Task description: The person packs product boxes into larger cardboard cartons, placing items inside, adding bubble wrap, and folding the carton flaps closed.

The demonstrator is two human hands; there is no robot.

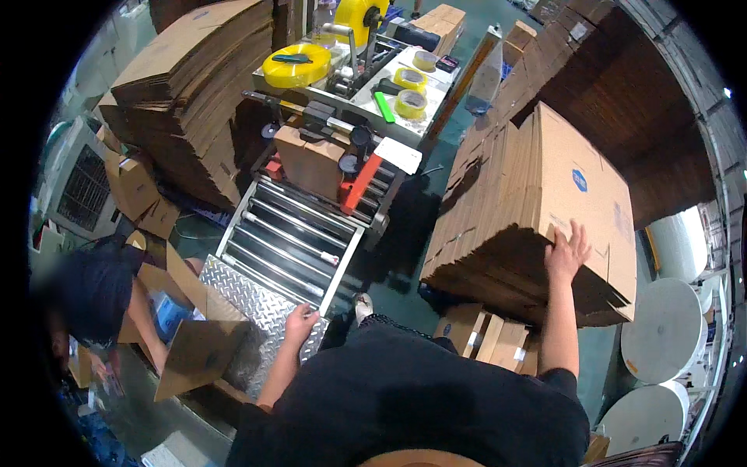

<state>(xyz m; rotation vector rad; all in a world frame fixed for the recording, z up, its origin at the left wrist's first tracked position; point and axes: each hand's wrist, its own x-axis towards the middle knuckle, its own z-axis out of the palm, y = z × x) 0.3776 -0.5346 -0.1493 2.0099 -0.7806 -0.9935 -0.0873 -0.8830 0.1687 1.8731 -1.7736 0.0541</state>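
Nearby: roller conveyor (292, 245), flat ctn stack (537, 210).

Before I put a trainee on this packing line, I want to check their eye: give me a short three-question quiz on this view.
1. True or false: the right hand rests on the stack of flattened cartons.
2. What does the left hand touch? A) a tape roll B) the corner of the steel tread plate by the roller conveyor C) the green marker
3. What sits at the far end of the rollers, under the taping machine?

Key: 1 true; 2 B; 3 a brown cardboard box.
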